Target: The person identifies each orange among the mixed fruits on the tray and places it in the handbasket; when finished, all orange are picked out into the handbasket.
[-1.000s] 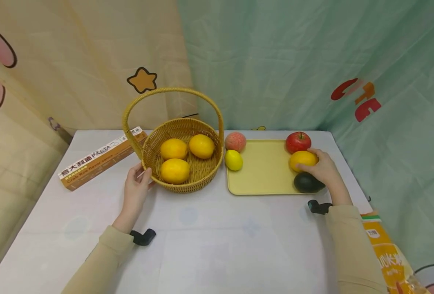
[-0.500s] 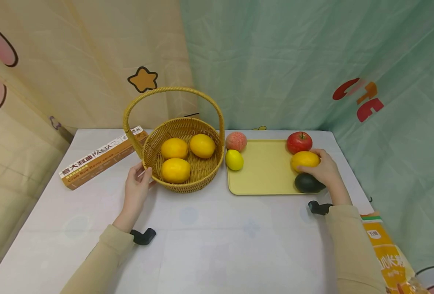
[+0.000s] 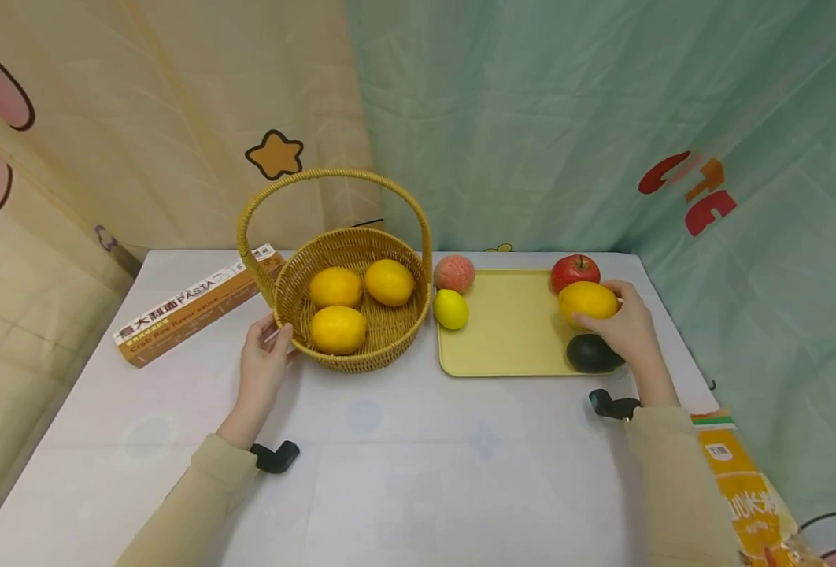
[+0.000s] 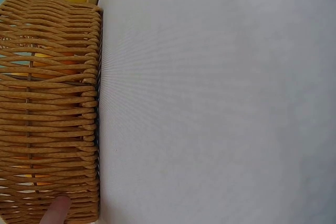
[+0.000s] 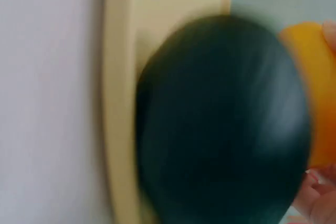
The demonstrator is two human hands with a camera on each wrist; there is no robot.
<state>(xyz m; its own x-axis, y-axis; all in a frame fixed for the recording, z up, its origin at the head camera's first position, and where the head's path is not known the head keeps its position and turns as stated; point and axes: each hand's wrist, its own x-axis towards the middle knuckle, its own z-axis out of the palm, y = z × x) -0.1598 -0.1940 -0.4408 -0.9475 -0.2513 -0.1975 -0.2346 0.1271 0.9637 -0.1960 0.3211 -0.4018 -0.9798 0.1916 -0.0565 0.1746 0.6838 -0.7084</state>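
Observation:
My right hand (image 3: 629, 321) grips a yellow-orange mango (image 3: 587, 300) from its right side, a little above the tray's right part. A dark green avocado (image 3: 591, 353) lies just in front of it, large and blurred in the right wrist view, and a red apple (image 3: 574, 272) sits behind. My left hand (image 3: 262, 366) holds the left front rim of a wicker basket (image 3: 390, 350), thumb at the rim; one fingertip (image 4: 56, 209) shows against the weave in the left wrist view. Inside the basket are three more mangoes (image 3: 338, 329); its arched handle stands upright.
The pale yellow tray (image 3: 510, 331) also bears a peach (image 3: 454, 274) and a small yellow lemon (image 3: 450, 309) at its left edge, close to the basket. A pasta box (image 3: 194, 307) lies left of the basket. An orange bag (image 3: 740, 488) stands at the right.
My right hand has lifted the mango slightly, and a gap now shows between it and the avocado. The left hand and basket have stayed in place.

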